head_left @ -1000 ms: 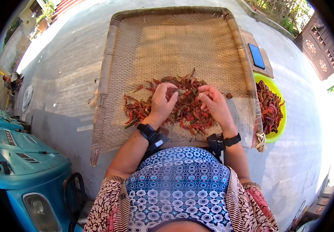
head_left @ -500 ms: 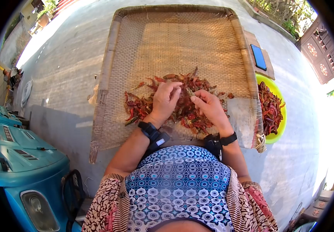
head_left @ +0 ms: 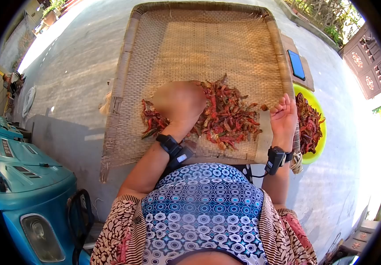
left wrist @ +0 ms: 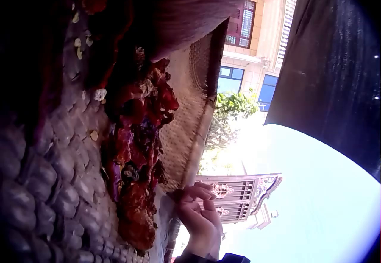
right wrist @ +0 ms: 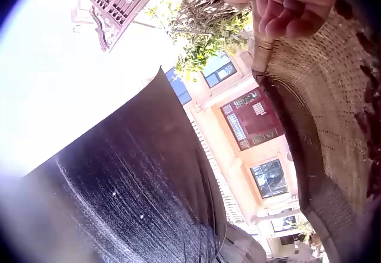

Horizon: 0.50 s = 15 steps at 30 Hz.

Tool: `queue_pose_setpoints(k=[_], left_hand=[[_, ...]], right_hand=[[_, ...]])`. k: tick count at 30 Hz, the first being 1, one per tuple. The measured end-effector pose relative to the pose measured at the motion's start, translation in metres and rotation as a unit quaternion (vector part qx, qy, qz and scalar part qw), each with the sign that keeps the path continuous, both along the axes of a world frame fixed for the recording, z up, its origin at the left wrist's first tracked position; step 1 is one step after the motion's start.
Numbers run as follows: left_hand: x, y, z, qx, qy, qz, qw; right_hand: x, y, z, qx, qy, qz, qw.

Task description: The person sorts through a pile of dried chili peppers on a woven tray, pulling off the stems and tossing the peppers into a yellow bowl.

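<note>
Dried red chili peppers [head_left: 228, 119] lie in a loose pile on a woven bamboo tray [head_left: 217, 44]. Over the pile's left part is my left hand [head_left: 180, 100], blurred in the head view; its fingers are hidden there, and I cannot tell whether it holds a pepper. The left wrist view has this hand [left wrist: 196, 10] dark and close above the peppers. My right hand [head_left: 284, 117] is at the tray's right side, palm turned up and fingers loosely curled, with nothing seen in it. The right wrist view shows its curled fingers [right wrist: 292, 19] near the tray rim.
A lime-yellow basin [head_left: 312, 157] filled with chili peppers stands right of the tray, beside my right hand. Behind it a phone [head_left: 296, 65] lies on cardboard [head_left: 307, 79]. A teal vehicle [head_left: 36, 176] is at the left, with a dark chair-like frame [head_left: 70, 216] beside it.
My right hand has left the pile, moved right to the tray's edge and turned palm up. My left hand has shifted slightly left over the peppers and become blurred.
</note>
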<state>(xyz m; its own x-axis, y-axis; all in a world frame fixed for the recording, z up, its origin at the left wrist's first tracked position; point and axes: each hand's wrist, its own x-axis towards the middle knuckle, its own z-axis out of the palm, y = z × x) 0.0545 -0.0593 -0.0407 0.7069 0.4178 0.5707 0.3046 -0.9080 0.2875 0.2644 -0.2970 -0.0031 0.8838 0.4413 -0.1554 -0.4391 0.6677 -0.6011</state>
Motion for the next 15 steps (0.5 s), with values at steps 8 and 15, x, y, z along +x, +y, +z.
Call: queue_pose_setpoints(k=[8,15], left_hand=[[0.003,-0.001,0.013,-0.087,-0.016,-0.091,0.992],[0.006,-0.005,0.019,-0.123,-0.079,-0.231,0.962]], right_hand=[[-0.069,0.057,0.021,-0.303,-0.249,0.186,0.901],[-0.091,0.079,0.011,-0.339,-0.324,0.295,0.833]])
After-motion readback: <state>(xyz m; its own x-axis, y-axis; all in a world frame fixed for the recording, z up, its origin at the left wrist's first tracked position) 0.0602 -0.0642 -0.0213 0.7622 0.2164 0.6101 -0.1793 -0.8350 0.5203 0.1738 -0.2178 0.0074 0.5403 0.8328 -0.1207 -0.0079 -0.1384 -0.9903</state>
